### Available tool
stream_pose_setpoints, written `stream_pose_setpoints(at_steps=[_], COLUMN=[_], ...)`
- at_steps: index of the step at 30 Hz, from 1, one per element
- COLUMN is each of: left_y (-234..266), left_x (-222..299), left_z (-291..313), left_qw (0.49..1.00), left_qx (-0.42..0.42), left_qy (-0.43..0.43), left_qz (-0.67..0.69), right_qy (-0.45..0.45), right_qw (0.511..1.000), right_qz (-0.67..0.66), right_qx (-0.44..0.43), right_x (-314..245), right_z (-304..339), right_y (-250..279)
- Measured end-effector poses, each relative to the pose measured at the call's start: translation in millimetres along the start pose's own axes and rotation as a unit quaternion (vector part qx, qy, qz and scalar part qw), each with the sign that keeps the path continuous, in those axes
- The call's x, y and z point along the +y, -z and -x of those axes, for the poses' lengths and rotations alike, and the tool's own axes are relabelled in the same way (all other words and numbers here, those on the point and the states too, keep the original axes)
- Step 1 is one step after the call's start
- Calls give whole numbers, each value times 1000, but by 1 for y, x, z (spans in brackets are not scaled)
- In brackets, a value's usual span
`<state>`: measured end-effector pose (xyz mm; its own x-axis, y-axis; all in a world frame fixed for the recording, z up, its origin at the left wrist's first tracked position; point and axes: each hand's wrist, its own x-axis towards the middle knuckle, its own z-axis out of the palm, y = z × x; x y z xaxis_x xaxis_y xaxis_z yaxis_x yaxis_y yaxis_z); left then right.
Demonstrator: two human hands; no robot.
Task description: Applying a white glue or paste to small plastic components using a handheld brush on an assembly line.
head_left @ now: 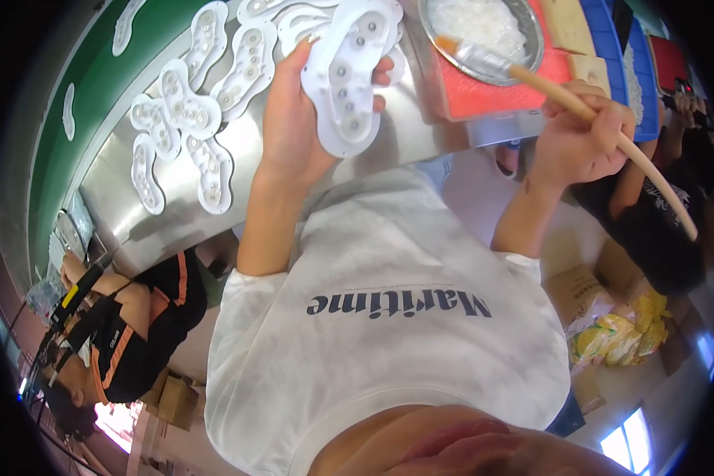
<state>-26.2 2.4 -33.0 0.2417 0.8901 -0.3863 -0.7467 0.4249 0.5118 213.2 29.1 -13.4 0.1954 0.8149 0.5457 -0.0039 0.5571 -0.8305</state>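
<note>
My left hand (pixel 287 127) holds up a white, sole-shaped plastic plate (pixel 343 87) with a row of round metal studs, my thumb along its left edge and fingertips showing at its right. My right hand (pixel 583 136) is closed around the long pale wooden handle of a brush (pixel 554 90). The brush head lies over a round metal bowl (pixel 534 65) holding a white, clumpy substance (pixel 480 28). Whether the bristles touch that substance I cannot tell. More of these white plates (pixel 252 67) lie to the left of my left hand, some overlapping.
Under the bowl is a red-orange slab (pixel 484 105) on the metal worktop (pixel 408 131). Yellowish blocks (pixel 567 24) and a blue tray (pixel 648 95) stand at the right. A green belt (pixel 155 36) runs along the far left. Co-workers are at both sides; cartons (pixel 575 289) stand behind.
</note>
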Motion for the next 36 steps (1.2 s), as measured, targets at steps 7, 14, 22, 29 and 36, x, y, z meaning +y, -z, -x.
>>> stream_pose_setpoints(at_steps=[7, 14, 22, 29, 36], left_y=[-1, -2, -11, -12, -12], left_x=[-10, -11, -15, -20, -27], left_z=[0, -4, -6, 2, 11], left_qw=[1000, 1000, 999, 998, 988], left_qx=[-18, -19, 6, -2, -2], left_qy=[7, 5, -22, -38, -101], left_qz=[-8, 0, -43, -48, -114], right_qy=[-74, -62, -72, -131, -119], right_qw=[984, 980, 987, 987, 987], right_qz=[160, 180, 73, -14, 13], right_qx=[32, 60, 124, 88, 109], right_x=[45, 32, -20, -10, -5], right_z=[-15, -17, -7, 12, 18], right_y=[-11, -4, -2, -27, -39])
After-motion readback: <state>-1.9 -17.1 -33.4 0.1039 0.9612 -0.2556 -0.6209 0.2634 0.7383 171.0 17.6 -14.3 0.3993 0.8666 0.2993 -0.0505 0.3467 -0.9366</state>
